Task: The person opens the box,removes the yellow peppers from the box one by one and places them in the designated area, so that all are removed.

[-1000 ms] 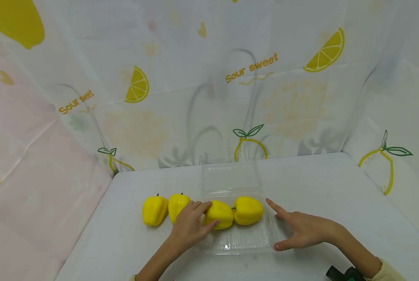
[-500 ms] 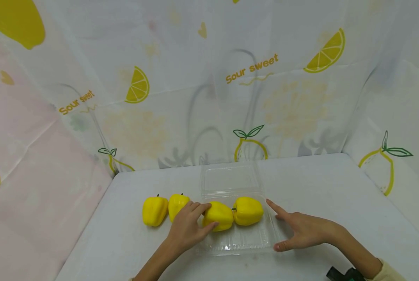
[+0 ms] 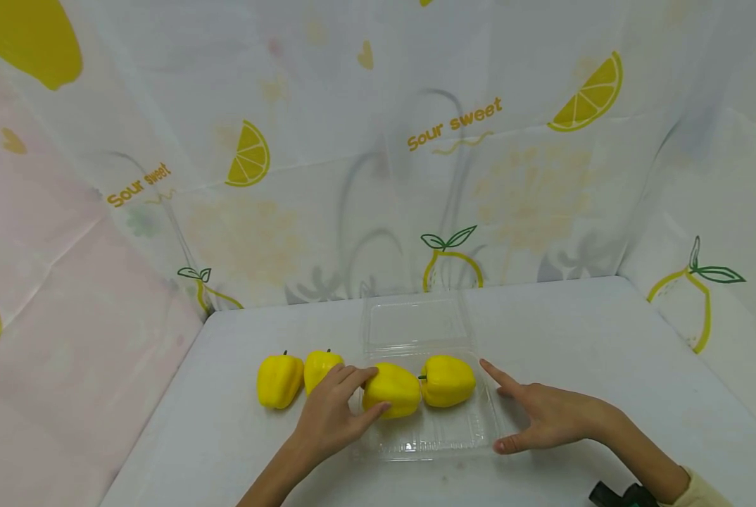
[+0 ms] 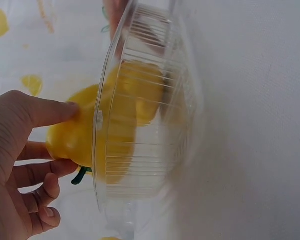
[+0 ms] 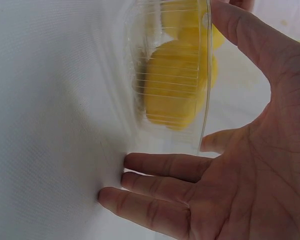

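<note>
My left hand point(image 3: 332, 414) grips a yellow bell pepper point(image 3: 393, 391) between thumb and fingers, over the left part of a clear plastic clamshell container point(image 3: 441, 443). In the left wrist view this pepper point(image 4: 72, 135) shows partly above the container's rim, its green stem pointing down toward the fingers. A second bell pepper point(image 3: 449, 382) lies in the container on the right, close against the first. My right hand point(image 3: 552, 415) is spread at the container's right side, fingers extended. In the right wrist view its thumb point(image 5: 240, 30) is right at the rim and several fingertips meet the tabletop.
Two more yellow peppers stand left of the container, one at the far left point(image 3: 279, 381) and another point(image 3: 321, 367) partly behind my left hand. The container's clear lid point(image 3: 416, 320) lies folded back toward the printed curtain point(image 3: 378, 197). A dark object point(image 3: 621, 495) sits by the right wrist.
My left hand has shifted slightly left and toward me, and the pepper in it has moved the same way. The right hand and the other peppers have stayed put.
</note>
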The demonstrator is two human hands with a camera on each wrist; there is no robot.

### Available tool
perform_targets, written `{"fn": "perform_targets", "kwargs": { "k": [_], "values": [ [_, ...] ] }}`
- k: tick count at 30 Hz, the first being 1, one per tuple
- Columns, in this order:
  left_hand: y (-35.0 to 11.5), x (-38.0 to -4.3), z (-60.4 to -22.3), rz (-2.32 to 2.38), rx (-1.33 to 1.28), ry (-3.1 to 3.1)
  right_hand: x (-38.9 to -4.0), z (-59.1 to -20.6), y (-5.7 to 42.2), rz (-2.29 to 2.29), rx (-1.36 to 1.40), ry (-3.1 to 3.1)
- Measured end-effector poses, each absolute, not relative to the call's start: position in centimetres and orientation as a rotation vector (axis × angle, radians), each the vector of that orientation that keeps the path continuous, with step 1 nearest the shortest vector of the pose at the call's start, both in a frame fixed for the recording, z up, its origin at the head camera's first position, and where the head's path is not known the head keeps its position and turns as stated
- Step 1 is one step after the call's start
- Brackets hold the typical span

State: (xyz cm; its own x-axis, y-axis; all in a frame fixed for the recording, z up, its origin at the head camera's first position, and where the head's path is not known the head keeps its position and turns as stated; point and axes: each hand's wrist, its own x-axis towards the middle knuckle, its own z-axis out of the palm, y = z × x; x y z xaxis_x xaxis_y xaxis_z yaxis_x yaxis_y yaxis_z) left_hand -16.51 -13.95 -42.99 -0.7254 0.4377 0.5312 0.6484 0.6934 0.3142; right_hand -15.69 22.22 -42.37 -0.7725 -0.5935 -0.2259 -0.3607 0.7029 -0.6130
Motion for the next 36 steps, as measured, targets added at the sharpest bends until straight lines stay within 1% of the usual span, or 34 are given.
{"fn": "perform_targets", "kwargs": {
  "k": [19,36],
  "values": [
    [-15.5,-16.2,-42.8,-0.863,-0.866,-2.409,-15.8,-42.5,22.2,-0.762,-0.739,2.509],
    [-17.4,-16.0,-42.7,-1.04,-0.956,-2.349,-15.7,-42.6,22.2,-0.749,-0.723,2.521]
  ]
}}
